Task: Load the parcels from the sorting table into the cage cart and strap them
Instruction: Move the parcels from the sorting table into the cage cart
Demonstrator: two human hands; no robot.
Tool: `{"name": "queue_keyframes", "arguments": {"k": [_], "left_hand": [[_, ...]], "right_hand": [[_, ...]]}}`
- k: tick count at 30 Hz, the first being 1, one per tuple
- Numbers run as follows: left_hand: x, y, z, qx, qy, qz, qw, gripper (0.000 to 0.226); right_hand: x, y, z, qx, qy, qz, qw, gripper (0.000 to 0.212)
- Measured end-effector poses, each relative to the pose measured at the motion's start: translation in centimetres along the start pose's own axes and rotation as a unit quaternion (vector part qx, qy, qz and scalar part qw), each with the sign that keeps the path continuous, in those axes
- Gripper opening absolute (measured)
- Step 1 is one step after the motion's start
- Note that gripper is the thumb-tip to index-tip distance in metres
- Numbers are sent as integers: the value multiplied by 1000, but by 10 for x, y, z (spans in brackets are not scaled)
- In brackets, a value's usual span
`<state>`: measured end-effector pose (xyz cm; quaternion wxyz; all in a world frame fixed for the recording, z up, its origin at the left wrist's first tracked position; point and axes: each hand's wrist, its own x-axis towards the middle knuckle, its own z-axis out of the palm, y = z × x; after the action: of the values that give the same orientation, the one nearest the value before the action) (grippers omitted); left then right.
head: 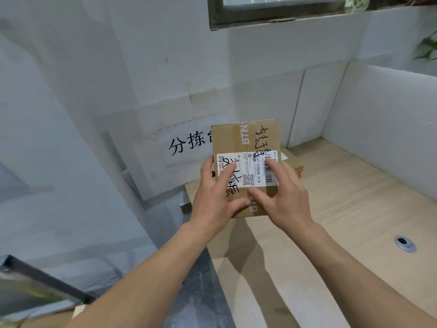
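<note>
Both left hand and right hand are spread flat on the box; stiff, probably light, best gripped by opposite edges.

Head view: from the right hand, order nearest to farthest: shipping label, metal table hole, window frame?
1. Shipping label, touched by the right hand.
2. Metal table hole, off to its right.
3. Window frame, high on the back wall.

White wall panels close the pale wooden bench behind and right, a brown cardboard box blocks its far-left corner, open surface lies nearer.
</note>
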<state>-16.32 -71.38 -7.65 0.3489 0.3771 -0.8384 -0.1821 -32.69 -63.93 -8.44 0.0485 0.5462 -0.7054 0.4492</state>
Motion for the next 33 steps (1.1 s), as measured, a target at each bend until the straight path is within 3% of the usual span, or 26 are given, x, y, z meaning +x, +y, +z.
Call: {"name": "queue_keyframes", "arguments": {"k": [11,19,33], "left_hand": [[-61,-6,-107,65,129,-8,989,97],[-160,-24,-217,129,234,-36,963,106],[-398,-17,-433,272,378,-102,879,104]], "right_hand": [[-20,-109,10,60,42,-111,991,63],[-75,-233,30,120,12,-198,973,65],[-228,-484,51,293,-16,-325,899,64]]}}
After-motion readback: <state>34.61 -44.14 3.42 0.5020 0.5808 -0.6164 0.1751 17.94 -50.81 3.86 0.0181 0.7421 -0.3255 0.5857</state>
